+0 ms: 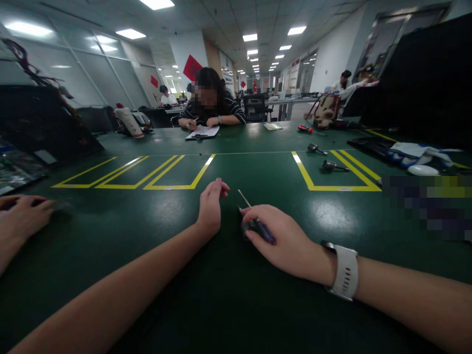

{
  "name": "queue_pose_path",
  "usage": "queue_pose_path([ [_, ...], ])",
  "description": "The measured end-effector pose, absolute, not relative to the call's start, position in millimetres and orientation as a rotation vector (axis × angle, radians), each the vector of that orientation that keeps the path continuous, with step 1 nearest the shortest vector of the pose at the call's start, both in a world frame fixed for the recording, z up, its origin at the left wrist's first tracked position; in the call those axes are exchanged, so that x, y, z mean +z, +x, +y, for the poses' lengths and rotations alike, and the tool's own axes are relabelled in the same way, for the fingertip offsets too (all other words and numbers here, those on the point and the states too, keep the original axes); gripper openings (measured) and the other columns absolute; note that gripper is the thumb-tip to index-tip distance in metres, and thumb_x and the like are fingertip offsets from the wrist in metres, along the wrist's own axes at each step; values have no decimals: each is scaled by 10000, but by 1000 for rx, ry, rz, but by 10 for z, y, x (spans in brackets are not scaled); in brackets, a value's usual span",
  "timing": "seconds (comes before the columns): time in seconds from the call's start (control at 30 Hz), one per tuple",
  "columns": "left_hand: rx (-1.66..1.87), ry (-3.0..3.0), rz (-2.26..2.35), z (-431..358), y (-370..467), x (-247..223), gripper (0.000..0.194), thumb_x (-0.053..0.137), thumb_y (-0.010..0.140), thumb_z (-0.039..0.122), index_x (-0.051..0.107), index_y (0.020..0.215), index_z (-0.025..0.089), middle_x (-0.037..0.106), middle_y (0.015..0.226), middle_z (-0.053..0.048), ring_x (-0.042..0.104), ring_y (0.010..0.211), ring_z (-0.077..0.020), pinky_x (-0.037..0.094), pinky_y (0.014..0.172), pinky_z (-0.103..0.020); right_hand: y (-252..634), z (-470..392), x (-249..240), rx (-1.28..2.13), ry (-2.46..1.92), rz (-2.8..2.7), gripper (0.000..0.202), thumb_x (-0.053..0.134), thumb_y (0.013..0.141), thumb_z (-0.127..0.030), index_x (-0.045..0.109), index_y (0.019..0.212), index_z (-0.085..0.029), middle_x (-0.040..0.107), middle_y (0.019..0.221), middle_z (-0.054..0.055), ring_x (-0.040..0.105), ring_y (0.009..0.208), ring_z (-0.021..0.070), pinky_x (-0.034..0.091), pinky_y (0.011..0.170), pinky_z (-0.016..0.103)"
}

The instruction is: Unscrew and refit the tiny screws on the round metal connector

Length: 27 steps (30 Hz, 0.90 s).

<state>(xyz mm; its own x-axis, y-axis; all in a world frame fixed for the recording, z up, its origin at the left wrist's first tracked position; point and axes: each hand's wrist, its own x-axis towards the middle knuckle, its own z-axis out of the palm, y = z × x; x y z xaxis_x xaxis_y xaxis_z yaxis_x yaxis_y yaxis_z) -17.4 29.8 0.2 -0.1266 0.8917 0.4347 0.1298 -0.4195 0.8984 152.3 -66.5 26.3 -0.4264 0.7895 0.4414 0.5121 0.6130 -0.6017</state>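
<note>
My right hand [271,236], with a white watch on its wrist, is wrapped round a screwdriver [264,230] with a dark purple handle. The thin metal shaft points up and to the left. A dark object [248,227] is partly hidden by the fingers of the same hand; I cannot make out what it is. To the left of it, my left hand [212,206] rests edge-down on the green table [184,275]. Its fingers are bent and close together, and the palm side is hidden, so whether it holds anything does not show.
Yellow tape [169,187] marks areas on the table. Two metal pieces [332,166] and a red screwdriver [305,129] lie at the right, near gloves [420,153]. A person opposite writes on a clipboard [202,132]. Another person's hand [25,216] is at the left edge.
</note>
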Motion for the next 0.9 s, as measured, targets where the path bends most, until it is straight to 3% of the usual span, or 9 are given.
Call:
queue_pose_path([
  [0.2, 1713, 1050, 1223, 577, -342, -33, 310, 526, 767, 433, 533, 610, 166, 508, 616, 14, 452, 505, -97, 362, 523, -238, 1273, -599, 243, 198, -834, -2538, 149, 565, 837, -233, 593, 958, -150, 644, 963, 74, 567, 926, 204, 436, 885, 387],
  [0.33, 1673, 1089, 1215, 578, -370, -31, 300, 536, 751, 429, 536, 615, 162, 516, 622, 14, 453, 509, -95, 365, 524, -236, 1336, -466, 175, 45, -788, -2674, 170, 473, 872, -121, 606, 974, -149, 628, 949, 81, 548, 893, 205, 448, 827, 388],
  [0.57, 1580, 1182, 1223, 565, -360, -45, 278, 528, 743, 418, 536, 630, 165, 523, 668, 6, 450, 545, -97, 379, 567, -244, 1764, -223, 160, 189, -863, -2618, 271, 437, 852, -69, 640, 978, -197, 620, 1016, 88, 542, 931, 221, 468, 796, 402],
  [0.9, 1539, 1265, 1284, 564, -359, -42, 264, 550, 723, 399, 550, 602, 165, 515, 616, 12, 446, 536, -108, 374, 563, -254, 2530, 204, 73, 139, -1015, -2545, 265, 436, 851, -159, 665, 968, -222, 622, 1015, 86, 546, 968, 240, 457, 845, 429],
])
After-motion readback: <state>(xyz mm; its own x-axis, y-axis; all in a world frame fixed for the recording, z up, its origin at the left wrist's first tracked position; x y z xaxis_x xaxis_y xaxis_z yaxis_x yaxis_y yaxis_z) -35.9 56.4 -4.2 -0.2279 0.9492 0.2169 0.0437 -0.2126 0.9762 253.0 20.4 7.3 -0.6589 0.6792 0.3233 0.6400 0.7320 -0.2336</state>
